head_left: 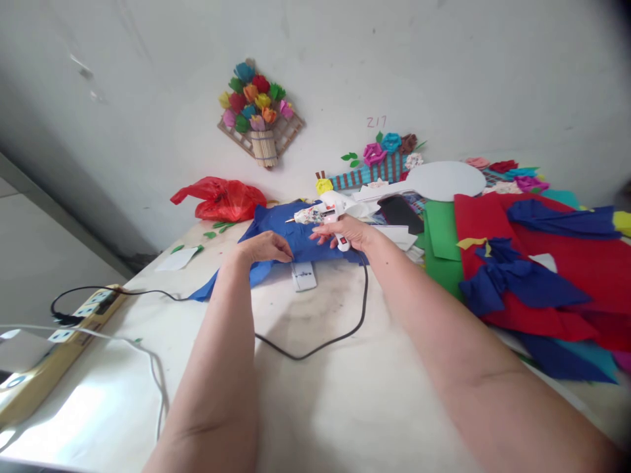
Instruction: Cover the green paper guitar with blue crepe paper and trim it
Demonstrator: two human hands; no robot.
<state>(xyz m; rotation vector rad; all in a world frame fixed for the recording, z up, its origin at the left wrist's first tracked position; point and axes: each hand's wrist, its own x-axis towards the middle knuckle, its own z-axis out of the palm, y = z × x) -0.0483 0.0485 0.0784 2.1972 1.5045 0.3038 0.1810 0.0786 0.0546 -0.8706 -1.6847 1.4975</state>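
Observation:
My right hand (351, 231) is closed around a white hot glue gun (331, 209) with a speckled, coloured front part. The gun's metal nozzle points left, over blue crepe paper (276, 223). A small red switch glows on the handle, and a black cord (363, 295) runs from its base. My left hand (267, 247) hovers over the paper's front edge, fingers bent down and pressed together. Something thin and dark shows at its fingertips, too small to name. Just below them lies a small white block (303, 276) with a blue mark.
A yellow power strip (73, 341) with plugs and cords lies along the left edge. Behind are a red plastic bag (221, 199) and a white round-ended board (446, 180). Red (566, 263) and green paper (444, 230) cover the right side. Paper flowers (251, 98) hang on the wall.

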